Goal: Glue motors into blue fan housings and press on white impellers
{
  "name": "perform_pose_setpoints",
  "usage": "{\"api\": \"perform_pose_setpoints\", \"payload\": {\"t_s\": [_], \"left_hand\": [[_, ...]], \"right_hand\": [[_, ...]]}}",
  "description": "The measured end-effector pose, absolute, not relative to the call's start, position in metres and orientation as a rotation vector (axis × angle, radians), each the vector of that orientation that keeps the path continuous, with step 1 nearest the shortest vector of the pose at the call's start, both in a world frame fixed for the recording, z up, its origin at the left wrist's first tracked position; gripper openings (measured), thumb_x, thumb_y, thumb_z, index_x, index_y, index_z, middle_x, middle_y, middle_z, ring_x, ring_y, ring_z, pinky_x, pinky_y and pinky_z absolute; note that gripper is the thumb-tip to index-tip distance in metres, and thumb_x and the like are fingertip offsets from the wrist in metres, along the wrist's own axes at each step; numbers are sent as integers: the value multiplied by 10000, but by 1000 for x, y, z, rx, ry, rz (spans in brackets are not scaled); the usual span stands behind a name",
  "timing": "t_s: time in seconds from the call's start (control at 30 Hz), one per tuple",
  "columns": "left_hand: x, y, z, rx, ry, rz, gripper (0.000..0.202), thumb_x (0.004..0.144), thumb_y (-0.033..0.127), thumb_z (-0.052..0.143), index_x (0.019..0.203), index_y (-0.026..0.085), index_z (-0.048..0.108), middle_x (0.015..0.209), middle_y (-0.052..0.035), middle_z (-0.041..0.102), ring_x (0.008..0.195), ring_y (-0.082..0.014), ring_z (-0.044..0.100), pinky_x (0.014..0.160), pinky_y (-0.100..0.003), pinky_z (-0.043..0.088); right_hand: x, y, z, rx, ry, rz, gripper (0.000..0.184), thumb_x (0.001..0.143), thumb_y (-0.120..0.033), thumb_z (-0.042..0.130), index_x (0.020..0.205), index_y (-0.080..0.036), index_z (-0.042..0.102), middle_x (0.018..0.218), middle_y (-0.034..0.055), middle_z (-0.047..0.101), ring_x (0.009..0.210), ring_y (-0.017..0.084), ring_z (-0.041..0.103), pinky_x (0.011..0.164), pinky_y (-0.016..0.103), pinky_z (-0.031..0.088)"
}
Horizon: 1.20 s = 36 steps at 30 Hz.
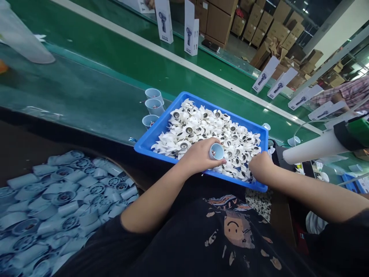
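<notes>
We are working over a blue tray (155,154) that is sitting aslant at the near edge of a long bench, and white fan wheels (201,123) are filling it in a loose heap. Our left hand (198,156) is grasping a pale blue cup (216,151) above the tray's near side, thumb and fingers wrapping round it, and small pieces are lying inside. Our right hand (261,168) is curling its fingers inward at the tray's right end; we cannot tell whether they are gripping anything. Beside the tray's left end, three pale blue cups (153,106) are standing in a row on the glassy, dull green worktop (77,92). Beyond, a bright green belt (115,46) is running across, a pale strip (150,47) lining it, and white printed boxes (164,23) are standing along its far side. Blue-grey housings (63,198) are lying piled at our lower left. Farther off, brown cartons (256,23) are towering in stacks, and a plaid sleeve (351,90) of another person is showing at the right.
</notes>
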<state>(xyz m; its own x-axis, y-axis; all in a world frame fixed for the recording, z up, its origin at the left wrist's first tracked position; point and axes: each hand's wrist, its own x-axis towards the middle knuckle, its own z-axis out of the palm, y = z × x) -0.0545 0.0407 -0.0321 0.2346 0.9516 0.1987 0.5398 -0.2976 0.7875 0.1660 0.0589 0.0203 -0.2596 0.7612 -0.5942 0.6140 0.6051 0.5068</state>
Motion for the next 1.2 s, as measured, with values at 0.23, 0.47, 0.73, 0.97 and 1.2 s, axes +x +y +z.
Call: {"api": "perform_pose_setpoints", "payload": {"t_s": [0.23,0.47,0.73,0.97,1.2], "left_hand": [[-56,41,-40,1827,1375,1012,601,681,424,778,1176,224,502,1160,-91,645,922,-244,655,789,-380,517],[-53,23,-41,2026,1107,1242,504,746,419,756,1163,209,566,1188,-98,681,1104,-266,638,971,-422,492],[-30,-2,-31,2301,1039,1098,390,817,367,667,1163,216,569,1130,-92,710,1065,-272,659,932,-441,506],[-25,-9,-32,2501,1046,1303,265,910,269,527,1157,173,510,1040,-108,689,1001,-254,644,924,-436,522],[-22,-15,-33,2515,1079,1336,297,897,204,512,1192,187,478,1054,-101,674,1010,-250,638,935,-447,530]], "right_hand": [[156,55,42,1236,2095,199,116,841,-13,575,861,-73,673,921,161,684,944,294,658,794,407,507],[176,29,46,1381,3051,-741,192,898,-286,516,1054,-186,564,926,55,646,790,159,615,690,266,501],[164,-6,23,1373,3367,-751,161,905,-212,557,1049,-207,629,986,67,637,888,205,582,818,367,482],[160,-8,25,1375,3357,-311,124,931,-219,627,982,-200,738,850,52,503,779,186,499,672,304,429],[156,-1,13,1407,3379,-573,48,892,-232,701,907,-211,742,832,25,475,767,160,491,669,285,415]]}}
